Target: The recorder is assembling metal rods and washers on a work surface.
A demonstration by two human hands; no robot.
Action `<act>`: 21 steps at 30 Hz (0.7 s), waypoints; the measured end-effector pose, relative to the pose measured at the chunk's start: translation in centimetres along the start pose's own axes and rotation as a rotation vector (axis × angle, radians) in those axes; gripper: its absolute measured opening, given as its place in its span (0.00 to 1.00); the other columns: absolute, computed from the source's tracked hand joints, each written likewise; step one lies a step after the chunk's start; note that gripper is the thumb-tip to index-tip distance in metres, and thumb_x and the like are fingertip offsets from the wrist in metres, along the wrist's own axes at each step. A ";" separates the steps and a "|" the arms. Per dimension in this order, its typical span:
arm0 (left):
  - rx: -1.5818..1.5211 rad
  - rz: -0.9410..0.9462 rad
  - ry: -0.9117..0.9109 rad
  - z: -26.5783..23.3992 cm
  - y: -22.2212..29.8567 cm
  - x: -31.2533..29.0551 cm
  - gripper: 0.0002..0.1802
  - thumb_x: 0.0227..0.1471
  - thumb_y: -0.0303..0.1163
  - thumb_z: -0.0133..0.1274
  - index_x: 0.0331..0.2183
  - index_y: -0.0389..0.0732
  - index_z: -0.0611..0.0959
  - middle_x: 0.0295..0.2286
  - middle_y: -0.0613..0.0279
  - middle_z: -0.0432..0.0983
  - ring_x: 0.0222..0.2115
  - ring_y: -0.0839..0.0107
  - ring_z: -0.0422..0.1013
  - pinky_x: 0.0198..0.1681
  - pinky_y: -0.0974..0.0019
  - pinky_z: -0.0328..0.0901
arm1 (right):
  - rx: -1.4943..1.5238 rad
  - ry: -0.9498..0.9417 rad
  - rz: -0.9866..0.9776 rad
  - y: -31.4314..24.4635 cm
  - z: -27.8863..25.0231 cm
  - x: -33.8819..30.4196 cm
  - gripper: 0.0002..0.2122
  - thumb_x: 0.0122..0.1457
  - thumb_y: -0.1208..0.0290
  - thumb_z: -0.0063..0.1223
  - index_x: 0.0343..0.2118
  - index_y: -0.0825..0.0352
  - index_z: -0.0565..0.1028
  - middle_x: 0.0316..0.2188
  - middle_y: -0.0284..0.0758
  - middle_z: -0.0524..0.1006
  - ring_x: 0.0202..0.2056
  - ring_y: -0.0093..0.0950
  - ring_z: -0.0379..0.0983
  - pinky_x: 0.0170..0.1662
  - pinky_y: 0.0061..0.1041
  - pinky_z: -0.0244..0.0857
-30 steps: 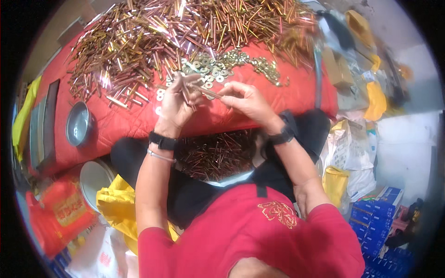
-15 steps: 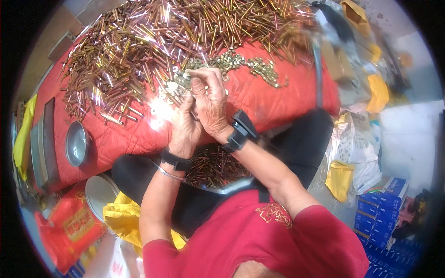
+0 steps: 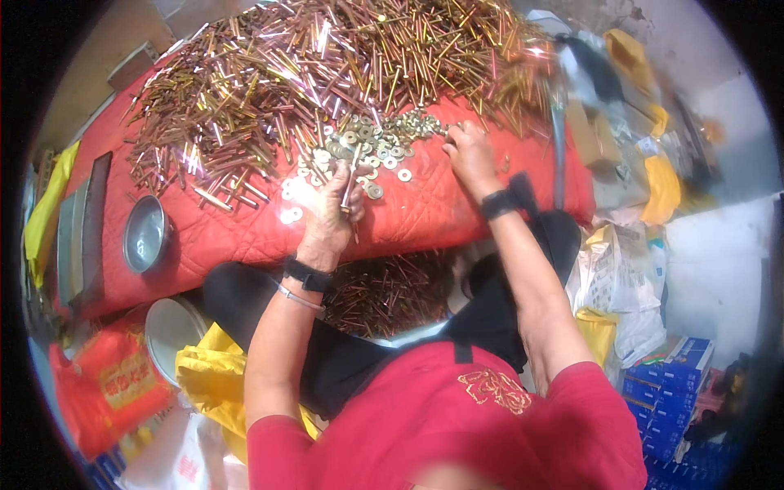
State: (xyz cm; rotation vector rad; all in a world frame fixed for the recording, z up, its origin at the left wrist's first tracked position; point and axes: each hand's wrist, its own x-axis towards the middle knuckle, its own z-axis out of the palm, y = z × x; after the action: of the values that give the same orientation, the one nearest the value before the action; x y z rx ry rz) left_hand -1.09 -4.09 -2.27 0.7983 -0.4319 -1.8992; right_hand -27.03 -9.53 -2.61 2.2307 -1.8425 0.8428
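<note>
My left hand is closed around a few long brass-coloured bolts, which stick out above and below the fingers. Just beyond it lies a spread of flat round washers on the red quilted cover. My right hand is farther right, its fingers curled together at the right end of a small heap of nuts. Whatever those fingertips pinch is too small to make out. Behind both hands rises a large pile of the same long bolts.
A metal bowl sits on the cover at the left. More bolts lie below, between my legs. Yellow cloth and a red bag are at lower left. Blue boxes are stacked at lower right.
My hands were together over the washers. My right hand has moved away to the right, to the nuts, while the left stays near the washers with the bolts.
</note>
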 end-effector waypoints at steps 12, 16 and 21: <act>0.332 0.048 -0.186 2.3 1.0 -2.7 0.16 0.55 0.41 0.50 0.28 0.37 0.79 0.13 0.80 0.55 0.11 0.86 0.47 0.14 0.77 0.40 | 1.203 -0.303 0.288 -9.2 -5.3 -0.9 0.08 0.56 0.79 0.51 0.38 0.69 0.77 0.32 0.29 0.77 0.33 0.16 0.72 0.37 0.16 0.66; 0.423 0.081 -0.188 2.4 1.1 -2.9 0.16 0.55 0.42 0.50 0.26 0.39 0.79 0.12 0.80 0.54 0.11 0.86 0.47 0.15 0.76 0.40 | 1.231 -0.260 0.179 -9.4 -4.7 -1.5 0.07 0.55 0.81 0.53 0.37 0.68 0.77 0.34 0.30 0.76 0.36 0.16 0.72 0.38 0.15 0.66; 0.454 0.106 -0.175 2.4 1.3 -3.0 0.16 0.54 0.41 0.50 0.24 0.38 0.79 0.11 0.78 0.55 0.10 0.85 0.48 0.14 0.76 0.40 | 1.363 -0.224 0.260 -10.1 -5.3 -1.2 0.09 0.54 0.83 0.53 0.39 0.69 0.76 0.35 0.30 0.75 0.37 0.17 0.71 0.39 0.15 0.66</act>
State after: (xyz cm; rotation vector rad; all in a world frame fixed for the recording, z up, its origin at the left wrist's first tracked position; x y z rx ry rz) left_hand -1.02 -2.11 1.29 0.8807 -1.0193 -1.7998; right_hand -19.46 -3.67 3.65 2.7410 -1.8895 2.5819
